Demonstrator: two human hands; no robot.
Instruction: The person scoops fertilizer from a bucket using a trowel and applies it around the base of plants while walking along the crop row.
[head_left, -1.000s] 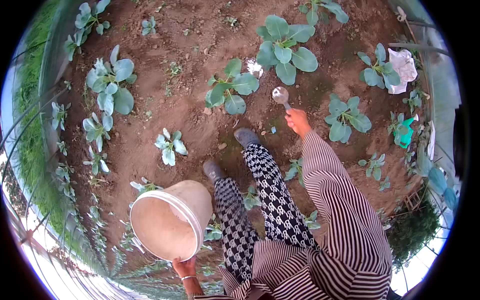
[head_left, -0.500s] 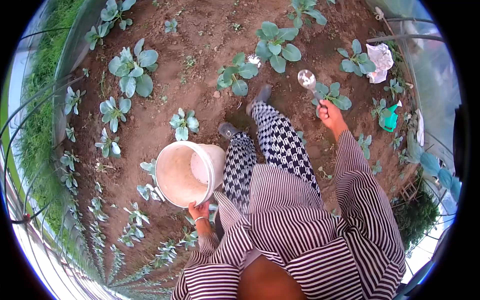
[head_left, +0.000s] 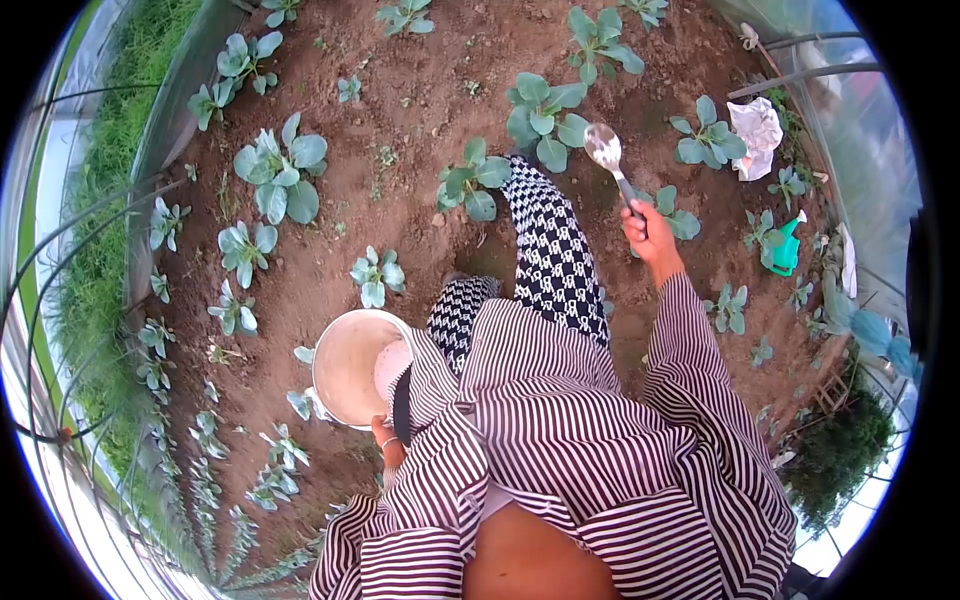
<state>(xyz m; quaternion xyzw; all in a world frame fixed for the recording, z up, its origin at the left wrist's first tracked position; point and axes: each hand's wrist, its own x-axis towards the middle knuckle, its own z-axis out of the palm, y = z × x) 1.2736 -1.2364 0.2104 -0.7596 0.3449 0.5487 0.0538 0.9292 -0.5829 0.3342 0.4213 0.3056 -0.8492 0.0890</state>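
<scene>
Grasping fingers: the right hand (head_left: 650,232) is closed around the dark handle of a spoon (head_left: 603,147).
Spoon: held out over the soil (head_left: 430,125), its white-streaked bowl pointing forward, near a broad-leafed plant (head_left: 541,122).
Left hand (head_left: 381,430): curled on the rim of a white bucket (head_left: 345,365); part of the grip is hidden.
Bucket: beside the left leg, mouth tipped toward the view, pale pink-white matter inside.
Leaves by the right wrist: a smaller plant (head_left: 680,223), partly covered by the hand.
Clothing: striped top (head_left: 560,420), patterned trousers (head_left: 560,255).
Right edge: crumpled white bag (head_left: 757,135), green watering can (head_left: 784,250).
Left edge: feathery greenery (head_left: 120,190).
</scene>
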